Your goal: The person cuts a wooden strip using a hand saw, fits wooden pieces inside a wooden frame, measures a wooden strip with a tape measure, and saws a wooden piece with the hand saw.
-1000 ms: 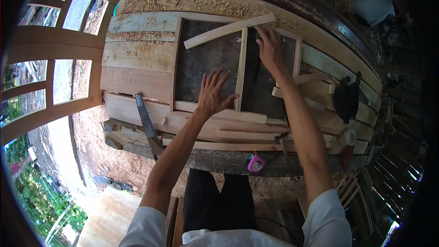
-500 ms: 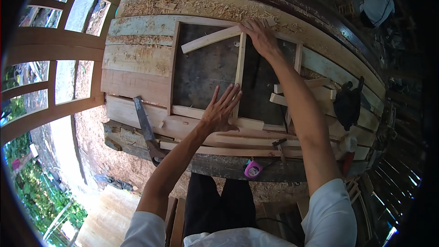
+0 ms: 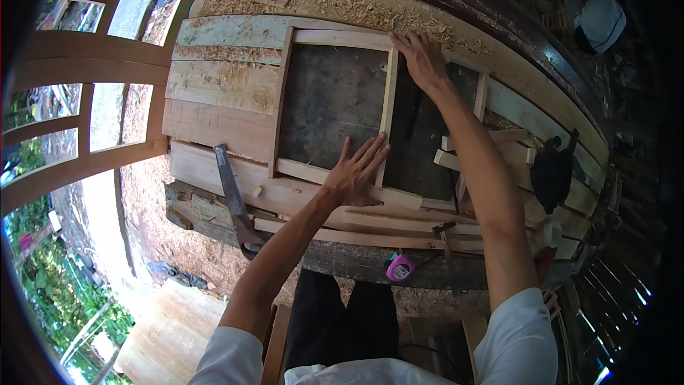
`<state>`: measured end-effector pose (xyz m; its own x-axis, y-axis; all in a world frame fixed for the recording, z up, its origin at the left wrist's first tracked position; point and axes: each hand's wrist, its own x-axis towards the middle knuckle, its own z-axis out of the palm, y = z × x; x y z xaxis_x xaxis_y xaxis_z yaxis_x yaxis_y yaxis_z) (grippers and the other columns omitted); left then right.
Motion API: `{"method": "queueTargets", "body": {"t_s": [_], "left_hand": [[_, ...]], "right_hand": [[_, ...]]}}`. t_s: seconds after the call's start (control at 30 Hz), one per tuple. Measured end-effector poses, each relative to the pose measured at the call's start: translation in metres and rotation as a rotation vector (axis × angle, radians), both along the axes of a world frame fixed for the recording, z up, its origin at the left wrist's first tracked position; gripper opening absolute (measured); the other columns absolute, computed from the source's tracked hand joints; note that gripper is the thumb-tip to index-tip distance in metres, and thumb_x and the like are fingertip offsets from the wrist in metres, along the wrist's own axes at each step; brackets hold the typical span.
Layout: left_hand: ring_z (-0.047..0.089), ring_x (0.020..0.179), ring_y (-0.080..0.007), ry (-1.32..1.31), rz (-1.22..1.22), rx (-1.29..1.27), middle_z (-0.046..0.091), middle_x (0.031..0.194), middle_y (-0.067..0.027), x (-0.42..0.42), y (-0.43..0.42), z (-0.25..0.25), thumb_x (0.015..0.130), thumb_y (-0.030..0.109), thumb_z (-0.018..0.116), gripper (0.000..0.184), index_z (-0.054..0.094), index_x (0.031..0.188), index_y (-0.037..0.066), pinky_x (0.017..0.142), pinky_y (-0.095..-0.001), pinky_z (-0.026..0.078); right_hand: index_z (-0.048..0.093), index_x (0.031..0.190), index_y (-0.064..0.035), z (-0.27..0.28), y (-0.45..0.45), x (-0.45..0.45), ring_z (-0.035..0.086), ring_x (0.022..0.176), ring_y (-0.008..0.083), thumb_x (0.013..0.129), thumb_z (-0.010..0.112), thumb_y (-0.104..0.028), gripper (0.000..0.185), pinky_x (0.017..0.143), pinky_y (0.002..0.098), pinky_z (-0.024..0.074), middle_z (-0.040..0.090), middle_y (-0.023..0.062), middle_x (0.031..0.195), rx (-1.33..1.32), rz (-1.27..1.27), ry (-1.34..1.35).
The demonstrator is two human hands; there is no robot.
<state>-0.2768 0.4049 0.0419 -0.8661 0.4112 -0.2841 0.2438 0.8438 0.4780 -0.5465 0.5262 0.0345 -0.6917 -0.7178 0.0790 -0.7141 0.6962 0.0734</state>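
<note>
A wooden frame (image 3: 281, 110) lies flat on the bench, with a dark surface (image 3: 328, 100) showing inside it. My left hand (image 3: 354, 175) is open with fingers spread, lying over the lower strip (image 3: 305, 169) and touching the lower end of the upright strip (image 3: 390, 93). At the top corner my right hand (image 3: 423, 65) is open, fingertips by the upright strip's upper end. Between the frame's left side and that corner runs a top strip (image 3: 342, 40). What my palms press on is partly hidden.
A handsaw (image 3: 231, 187) lies at the left front, its handle over the edge. A pink tape measure (image 3: 400, 268) and a hammer (image 3: 444, 229) are at the front edge. Short offcuts (image 3: 499, 139) and a black tool (image 3: 552, 175) lie right. Another person (image 3: 595, 14) crouches beyond the bench.
The loose strip that slanted across the frame's upper part now lies along its top side. Both hands stay near the same spots on the frame. The whole view has shifted slightly.
</note>
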Motion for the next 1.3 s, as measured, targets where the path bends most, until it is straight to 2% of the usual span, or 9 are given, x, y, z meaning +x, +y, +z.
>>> {"method": "queueTargets", "body": {"t_s": [0.2,0.37,0.47,0.73,0.9,0.97,1.03,1.13,1.3], "left_hand": [[0.013,0.144,-0.028,-0.018,0.005,-0.004,0.003,0.157,-0.0136,0.0,0.0,-0.002,0.055,0.067,0.077,0.133,0.007,0.15,0.006,0.114,-0.0632,0.011],[0.016,0.143,-0.0289,-0.007,0.02,0.025,0.004,0.158,-0.012,0.002,0.0,-0.006,0.055,0.066,0.076,0.131,0.008,0.15,0.007,0.112,-0.0643,0.013],[0.019,0.142,-0.0293,0.02,0.035,0.034,0.006,0.158,-0.0108,0.002,0.001,-0.006,0.055,0.065,0.076,0.129,0.01,0.151,0.009,0.111,-0.0651,0.015],[0.018,0.142,-0.0316,0.043,0.056,0.059,0.008,0.157,-0.0129,0.011,-0.006,-0.004,0.055,0.064,0.077,0.131,0.01,0.15,0.004,0.113,-0.0638,0.01],[0.019,0.142,-0.034,0.043,0.22,0.033,0.017,0.154,-0.0182,0.047,-0.054,-0.008,0.058,0.064,0.076,0.126,0.015,0.149,0.003,0.115,-0.0588,0.003],[0.028,0.137,-0.0358,0.113,0.235,-0.004,0.03,0.146,-0.0191,0.067,-0.091,-0.006,0.06,0.058,0.078,0.113,0.026,0.145,0.003,0.116,-0.0573,0.01],[0.038,0.128,-0.0369,0.176,0.262,0.076,0.043,0.135,-0.0177,0.082,-0.123,-0.006,0.061,0.039,0.084,0.094,0.039,0.137,0.006,0.113,-0.0527,0.024],[0.046,0.121,-0.0358,0.2,0.203,0.065,0.049,0.128,-0.0161,0.085,-0.138,-0.003,0.063,0.024,0.083,0.082,0.045,0.133,0.007,0.11,-0.0475,0.033],[0.048,0.119,-0.0343,0.219,0.223,0.106,0.053,0.125,-0.0141,0.086,-0.138,-0.001,0.064,0.018,0.081,0.077,0.047,0.131,0.006,0.105,-0.0447,0.039]], "right_hand": [[0.048,0.138,-0.0235,0.001,-0.003,-0.003,0.049,0.117,0.0275,0.092,0.05,-0.014,0.046,0.094,0.0492,0.0419,0.052,0.0099,0.125,0.024,-0.053,-0.077],[0.047,0.138,-0.0154,0.016,-0.006,-0.002,0.047,0.121,0.0315,0.088,0.058,-0.043,0.058,0.1,0.0523,0.037,0.048,0.0147,0.131,-0.059,-0.068,-0.309],[0.046,0.139,-0.0167,0.005,-0.004,0.002,0.049,0.12,0.034,0.088,0.055,-0.052,0.062,0.101,0.0503,0.037,0.049,0.0155,0.132,-0.054,-0.037,-0.187],[0.048,0.138,-0.0173,0.014,-0.002,0.003,0.05,0.118,0.035,0.084,0.058,-0.06,0.07,0.103,0.0465,0.0375,0.05,0.0154,0.129,-0.12,-0.073,-0.296],[0.047,0.138,-0.0172,0.015,-0.003,-0.002,0.048,0.122,0.0359,0.083,0.057,-0.061,0.072,0.103,0.0462,0.038,0.049,0.0159,0.132,-0.119,-0.077,-0.381],[0.047,0.138,-0.0178,0.02,-0.007,0.0,0.048,0.122,0.0358,0.083,0.058,-0.062,0.072,0.104,0.0462,0.0379,0.048,0.0158,0.133,-0.109,-0.106,-0.404],[0.048,0.138,-0.0183,0.021,-0.003,0.0,0.048,0.122,0.0357,0.082,0.058,-0.062,0.072,0.104,0.0462,0.0378,0.048,0.0158,0.133,-0.09,-0.142,-0.427],[0.048,0.138,-0.0199,0.016,-0.004,-0.002,0.048,0.122,0.0354,0.081,0.059,-0.062,0.071,0.104,0.0463,0.0375,0.048,0.0154,0.134,-0.128,-0.126,-0.456],[0.05,0.137,-0.0208,0.013,-0.003,-0.003,0.051,0.119,0.0342,0.081,0.061,-0.061,0.07,0.104,0.0462,0.0378,0.049,0.0138,0.133,-0.15,-0.122,-0.427]]}}
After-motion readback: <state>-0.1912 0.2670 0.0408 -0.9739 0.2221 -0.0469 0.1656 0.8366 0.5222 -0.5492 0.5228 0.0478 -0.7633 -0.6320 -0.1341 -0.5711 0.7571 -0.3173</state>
